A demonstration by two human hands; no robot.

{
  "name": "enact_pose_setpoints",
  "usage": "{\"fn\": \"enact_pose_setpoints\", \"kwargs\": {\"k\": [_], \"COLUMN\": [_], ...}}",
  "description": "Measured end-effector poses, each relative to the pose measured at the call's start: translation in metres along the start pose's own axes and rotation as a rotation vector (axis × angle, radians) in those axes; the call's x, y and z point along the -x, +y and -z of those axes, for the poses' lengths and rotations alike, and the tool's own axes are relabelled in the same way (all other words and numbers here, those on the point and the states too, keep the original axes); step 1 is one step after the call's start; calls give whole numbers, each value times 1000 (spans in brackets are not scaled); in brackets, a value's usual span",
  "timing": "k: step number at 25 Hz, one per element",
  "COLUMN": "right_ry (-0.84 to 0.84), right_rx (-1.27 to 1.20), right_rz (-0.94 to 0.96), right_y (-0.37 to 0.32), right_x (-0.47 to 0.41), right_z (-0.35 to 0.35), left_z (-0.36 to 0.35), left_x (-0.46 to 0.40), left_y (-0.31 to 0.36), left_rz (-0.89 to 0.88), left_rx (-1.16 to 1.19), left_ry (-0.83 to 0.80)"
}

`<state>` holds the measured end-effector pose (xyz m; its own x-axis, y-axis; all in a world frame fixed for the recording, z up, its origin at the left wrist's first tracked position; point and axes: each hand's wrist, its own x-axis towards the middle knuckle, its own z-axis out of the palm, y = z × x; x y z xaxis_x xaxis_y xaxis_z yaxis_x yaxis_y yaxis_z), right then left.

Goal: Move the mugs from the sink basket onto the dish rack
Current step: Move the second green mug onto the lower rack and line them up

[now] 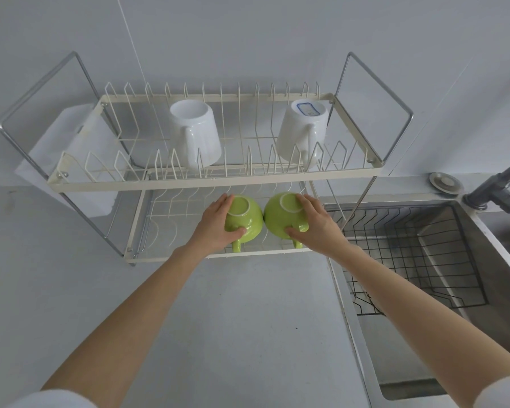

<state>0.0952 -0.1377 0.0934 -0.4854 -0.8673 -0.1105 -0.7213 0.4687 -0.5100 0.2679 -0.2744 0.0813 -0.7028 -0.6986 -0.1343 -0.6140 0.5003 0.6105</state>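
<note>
Two green mugs stand upside down side by side on the lower tier of the cream wire dish rack (218, 179). My left hand (215, 228) grips the left green mug (246, 219), and my right hand (315, 225) grips the right green mug (277, 220). Their handles point toward me. On the upper tier, two white mugs rest upside down: one in the middle (196, 135) and one at the right (302, 131). The black wire sink basket (424, 260) in the sink holds no mugs that I can see.
A steel sink (418, 348) lies to the right with a grey faucet (495, 189) and a round drain stopper (445, 184) behind it. A white cutting board (71, 148) hangs at the rack's left end. Grey countertop stretches in front of the rack.
</note>
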Motion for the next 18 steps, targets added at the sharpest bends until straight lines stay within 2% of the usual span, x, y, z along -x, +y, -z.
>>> {"fn": "enact_pose_setpoints", "kwargs": {"k": [6, 11, 15, 18], "right_ry": [-26, 3, 66, 119], "right_rx": [88, 181, 241, 263], "right_rz": [4, 86, 178, 238], "right_y": [-3, -13, -26, -33], "right_x": [4, 23, 48, 72], "right_z": [2, 8, 17, 23], "left_z": [7, 18, 26, 27], "left_x": [4, 23, 51, 80], "left_y": [8, 19, 29, 40], "left_rz": [4, -22, -71, -112], "left_rx": [-72, -202, -362, -422], "left_ry": [-50, -23, 55, 180]}}
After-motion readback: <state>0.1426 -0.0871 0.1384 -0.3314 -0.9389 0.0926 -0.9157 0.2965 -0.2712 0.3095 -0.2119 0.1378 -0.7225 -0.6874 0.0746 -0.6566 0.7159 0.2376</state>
